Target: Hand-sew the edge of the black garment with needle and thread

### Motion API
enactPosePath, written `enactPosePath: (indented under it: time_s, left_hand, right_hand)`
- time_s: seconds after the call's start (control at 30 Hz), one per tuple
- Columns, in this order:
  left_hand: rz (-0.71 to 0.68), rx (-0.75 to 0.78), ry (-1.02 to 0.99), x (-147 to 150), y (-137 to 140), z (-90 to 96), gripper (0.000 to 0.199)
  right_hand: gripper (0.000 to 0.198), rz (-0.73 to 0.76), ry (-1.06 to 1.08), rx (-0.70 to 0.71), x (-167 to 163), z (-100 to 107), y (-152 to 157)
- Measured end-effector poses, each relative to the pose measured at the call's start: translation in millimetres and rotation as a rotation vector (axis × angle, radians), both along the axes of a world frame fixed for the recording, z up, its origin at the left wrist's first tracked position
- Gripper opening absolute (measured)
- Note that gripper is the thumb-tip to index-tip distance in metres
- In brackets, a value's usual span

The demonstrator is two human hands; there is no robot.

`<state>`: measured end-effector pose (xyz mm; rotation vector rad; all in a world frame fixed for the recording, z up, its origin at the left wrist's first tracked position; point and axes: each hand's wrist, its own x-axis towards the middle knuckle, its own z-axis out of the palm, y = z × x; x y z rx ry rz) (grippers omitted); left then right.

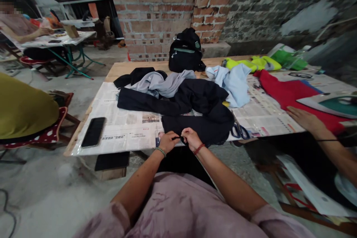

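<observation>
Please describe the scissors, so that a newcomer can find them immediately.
Find the newspaper-covered wooden table before the brick wall. At its near edge, beside the crumpled dark fabric garment's right side, lie the dark-blue-handled scissors. Two looped handles distinguish them from the surrounding cloth.

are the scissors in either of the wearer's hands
No, the scissors lie on the table by the dark cloth, while the left hand and right hand pinch dark material.

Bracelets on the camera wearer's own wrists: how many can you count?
2: a green bracelet at the wrist of the left hand, and a red bracelet at the wrist of the right hand.
</observation>
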<state>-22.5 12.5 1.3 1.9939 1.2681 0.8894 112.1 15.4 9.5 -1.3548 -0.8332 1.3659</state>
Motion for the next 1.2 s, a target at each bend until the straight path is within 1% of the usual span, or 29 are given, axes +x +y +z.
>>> enactPosePath:
  time_s: [0.1,0.17,0.23,0.3,0.43,0.6,0.67,0.73,0.77,0.83,0.9,0.93,1.0,1.07,1.13,1.2]
  left_hand:
    - [-0.097,0.06,0.06,-2,-2,-2.0,0.008]
    - [-0.149,0.103,0.095,-3,-3,-1.7,0.01]
    - [-0.135,0.109,0.087,-3,-4,-0.1,0.012]
    - [-0.102,0.083,0.059,-3,-4,1.9,0.013]
    - [-0.084,0.047,0.049,-2,-4,3.9,0.012]
    - [-0.086,0.04,0.069,-2,-4,3.2,0.012]
    - [-0.083,0.049,0.072,-2,-4,2.8,0.012]
    - [-0.086,0.051,0.068,-2,-4,2.6,0.013]
    - [-0.088,0.049,0.063,-2,-4,2.6,0.014]
    - [-0.09,0.044,0.057,-3,-4,2.8,0.014]
    - [-0.086,0.04,0.055,-3,-4,2.8,0.013]
    - [-0.082,0.038,0.054,-3,-4,2.7,0.013]
    - [-0.079,0.034,0.049,-3,-4,2.3,0.013]
    - [-0.075,0.031,0.041,-3,-4,1.8,0.013]
    - [-0.073,0.027,0.033,-3,-4,1.5,0.013]
    - [-0.072,0.023,0.028,-3,-4,1.9,0.012]
  right_hand:
    - [0.015,-0.029,0.063,-0.018,6,0,6]
    - [0.016,-0.038,0.088,-0.014,13,2,9]
    - [0.018,-0.028,0.105,-0.011,19,6,11]
    - [0.021,-0.008,0.127,-0.004,23,9,10]
    - [0.025,0.047,0.203,-0.013,23,19,7]
    - [0.015,0.104,0.406,-0.096,20,33,7]
    - [0.012,0.145,0.407,-0.037,16,36,7]
    - [0.012,0.157,0.292,0.11,13,39,8]
    - [0.013,0.158,0.181,0.201,13,41,8]
    - [0.014,0.17,-0.108,0.378,18,46,10]
    - [0.016,0.216,-0.374,0.509,28,52,15]
    - [0.017,0.24,-0.467,0.554,35,56,17]
    - [0.017,0.256,-0.58,0.621,49,63,23]
    - [0.018,0.22,-0.641,0.666,63,70,28]
    - [0.019,0.139,-0.65,0.67,74,74,33]
    - [0.02,0.054,-0.584,0.632,80,76,36]
